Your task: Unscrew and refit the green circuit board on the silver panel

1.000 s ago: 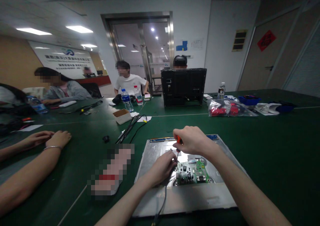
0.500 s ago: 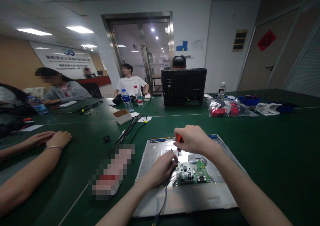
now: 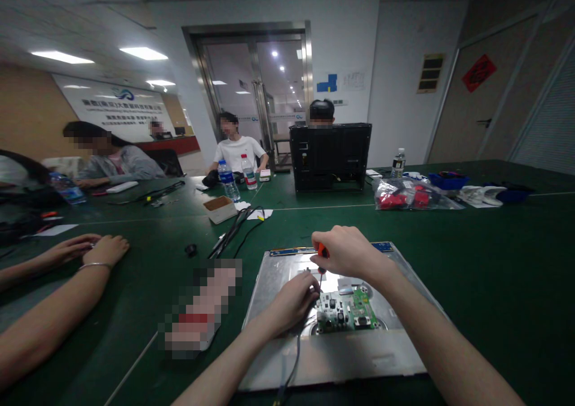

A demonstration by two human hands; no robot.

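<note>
My right hand (image 3: pixel 345 251) grips the red-orange handle of a screwdriver (image 3: pixel 322 256), held upright with its thin shaft pointing down. The tip meets the upper left corner of a green circuit board (image 3: pixel 344 311), though my left fingers partly hide that spot. My left hand (image 3: pixel 297 301) rests beside that corner, fingers curled in close around the shaft's lower end; whatever they pinch is hidden. Beneath the board lies a silver metal panel (image 3: pixel 354 358) with a blue strip along its far edge. A thin grey cable (image 3: pixel 296 358) runs from under my left hand towards me.
Left of the panel lies a blurred flat pink object (image 3: pixel 204 310), with black cables (image 3: pixel 231 235) and an open small box (image 3: pixel 220 209) beyond. A co-worker's hands (image 3: pixel 101 251) rest at far left. A black monitor casing (image 3: pixel 330 157), bottles (image 3: pixel 228 181) and a plastic bag (image 3: pixel 413 194) stand farther back.
My right hand and the screwdriver have shifted very slightly; my left hand stays in place. Across the table, the person in white has moved a little to the right.
</note>
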